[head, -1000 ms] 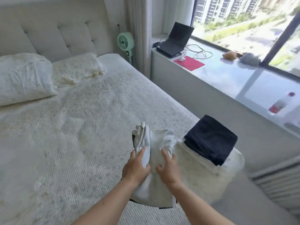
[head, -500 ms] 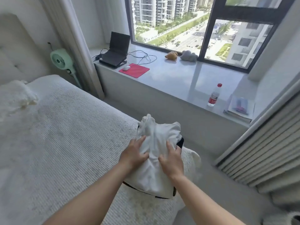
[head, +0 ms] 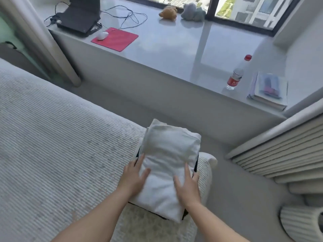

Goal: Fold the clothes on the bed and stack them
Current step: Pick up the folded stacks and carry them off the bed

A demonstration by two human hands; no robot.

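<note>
A folded white garment (head: 169, 159) lies on top of a folded dark garment (head: 195, 165), of which only thin edges show, at the bed's (head: 52, 145) near right corner. My left hand (head: 133, 177) presses flat on the white garment's left side with straight fingers. On its right side rests my right hand (head: 187, 186), also flat, with the fingers spread. The stack sits on a fluffy white layer at the corner.
A grey window ledge (head: 166, 55) runs past the bed, carrying a laptop (head: 78, 20), red mouse mat (head: 115, 38), water bottle (head: 236, 75) and books (head: 269, 89). Grey floor lies between. Pleated curtains (head: 279, 154) hang at the right.
The white garment moved from mid-air over the bed to rest on the dark folded garment at the corner. Both hands went from gripping it to pressing flat on it.
</note>
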